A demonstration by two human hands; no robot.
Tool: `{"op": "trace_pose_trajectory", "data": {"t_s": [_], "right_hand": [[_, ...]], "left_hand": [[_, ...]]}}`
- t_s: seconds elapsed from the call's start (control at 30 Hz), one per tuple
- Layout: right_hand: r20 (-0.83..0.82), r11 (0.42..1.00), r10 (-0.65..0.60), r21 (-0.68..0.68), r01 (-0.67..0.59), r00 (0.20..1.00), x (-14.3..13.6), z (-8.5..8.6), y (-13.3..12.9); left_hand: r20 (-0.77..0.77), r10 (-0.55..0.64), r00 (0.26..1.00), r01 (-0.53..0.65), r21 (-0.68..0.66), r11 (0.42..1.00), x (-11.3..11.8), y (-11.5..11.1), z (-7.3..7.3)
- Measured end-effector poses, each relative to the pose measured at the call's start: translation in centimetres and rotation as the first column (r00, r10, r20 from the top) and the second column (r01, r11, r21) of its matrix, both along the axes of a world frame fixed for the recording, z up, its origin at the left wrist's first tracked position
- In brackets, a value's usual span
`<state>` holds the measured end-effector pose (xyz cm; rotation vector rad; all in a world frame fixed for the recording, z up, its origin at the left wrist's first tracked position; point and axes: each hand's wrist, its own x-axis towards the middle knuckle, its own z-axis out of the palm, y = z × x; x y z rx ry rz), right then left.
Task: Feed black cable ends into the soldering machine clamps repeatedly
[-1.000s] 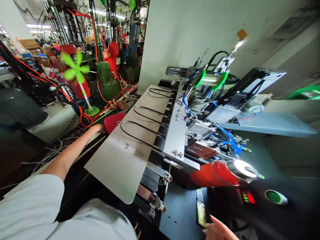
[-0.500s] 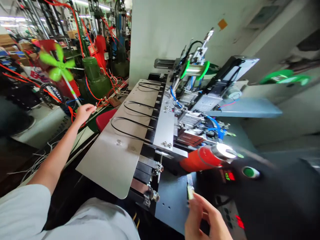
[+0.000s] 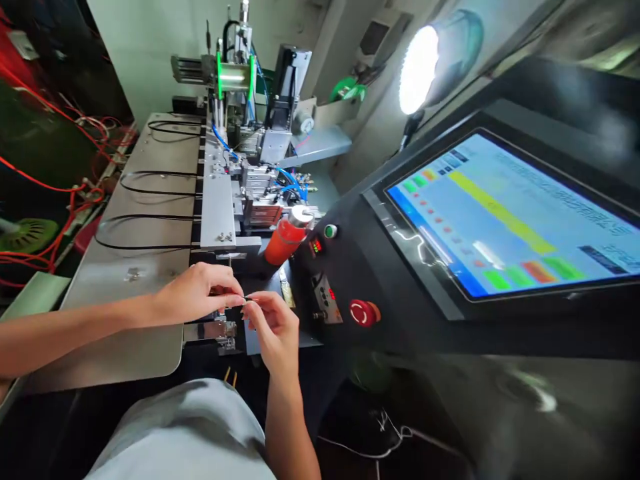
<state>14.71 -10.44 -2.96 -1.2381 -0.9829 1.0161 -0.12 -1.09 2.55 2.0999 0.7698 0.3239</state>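
Observation:
My left hand point(image 3: 200, 293) reaches in over the front of the flat metal plate point(image 3: 145, 280), its thumb and fingertips pinched together. The fingertips of my right hand point(image 3: 277, 327) meet them, also in a pinch. A small dark bit shows where they touch, too small to name. Just behind the right hand, a slim tool with a yellowish handle and a flat metal end point(image 3: 287, 288) lies on the dark base. Metal clamps point(image 3: 227, 330) sit beneath the hands, partly covered. Looped black cables point(image 3: 145, 248) lie across the plate, their ends at the machine's rail.
A red bottle-like cylinder with a silver top point(image 3: 285, 240) stands behind the hands. On the right are a red stop button point(image 3: 364, 313) and a lit touchscreen point(image 3: 500, 213). A wire spool with green rims point(image 3: 235, 79) sits on the machine, and a lamp point(image 3: 419, 70) shines behind.
My left hand has come from the far left to meet my right hand at the clamps. The slim tool has left my right hand and lies on the base. The view has turned right.

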Motion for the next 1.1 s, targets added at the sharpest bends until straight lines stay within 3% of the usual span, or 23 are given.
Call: {"op": "trace_pose_trajectory", "data": {"t_s": [0.13, 0.2, 0.3, 0.37, 0.43, 0.5, 0.57, 0.67, 0.77, 0.93, 1.1], "right_hand": [[0.067, 0.999, 0.024, -0.045, -0.021, 0.997, 0.3, -0.7, -0.3], [0.093, 0.987, 0.132, -0.102, -0.122, 0.987, 1.1, -0.7, -0.3], [0.055, 0.92, 0.363, -0.18, -0.348, 0.93, 2.4, -0.4, 0.0], [0.03, 0.901, 0.408, -0.174, -0.397, 0.913, 2.5, -0.1, 0.4], [0.045, 0.957, 0.274, -0.108, -0.268, 0.961, 1.6, 0.2, 0.8], [0.079, 1.0, 0.019, 0.004, -0.02, 0.997, -0.1, 0.2, 1.1], [0.109, 0.971, -0.212, 0.131, 0.198, 0.971, -2.0, 0.0, 1.2], [0.105, 0.903, -0.381, 0.254, 0.346, 0.919, -4.0, -0.5, 1.4], [0.078, 0.888, -0.408, 0.264, 0.376, 0.91, -4.8, -0.8, 1.5], [0.05, 0.91, -0.385, 0.187, 0.37, 0.921, -4.9, -0.8, 1.4], [0.044, 0.968, -0.239, 0.091, 0.235, 0.97, -3.1, -0.8, 1.6]], "left_hand": [[-0.042, -0.047, 0.998, 0.053, 0.158, 0.986, -0.4, -0.1, -1.4], [-0.072, -0.124, 0.99, 0.138, 0.249, 0.959, -0.9, -0.3, -1.7], [-0.108, -0.242, 0.964, 0.263, 0.284, 0.922, -1.5, -0.5, -1.6], [-0.072, -0.234, 0.97, 0.245, 0.262, 0.933, -1.5, -0.6, -1.3], [0.008, -0.118, 0.993, 0.113, 0.218, 0.969, -1.3, -0.7, -1.1], [0.095, 0.042, 0.995, -0.051, 0.103, 0.993, -0.9, -0.9, -1.1], [0.161, 0.159, 0.974, -0.154, -0.043, 0.987, -0.6, -1.2, -1.1], [0.237, 0.246, 0.94, -0.214, -0.151, 0.965, -0.3, -1.7, -1.4], [0.268, 0.273, 0.924, -0.243, -0.142, 0.96, -0.3, -2.0, -1.6], [0.262, 0.25, 0.932, -0.241, -0.064, 0.968, -0.4, -2.2, -1.8], [0.134, 0.225, 0.965, -0.235, 0.064, 0.97, -0.6, -1.0, -1.4]]}}
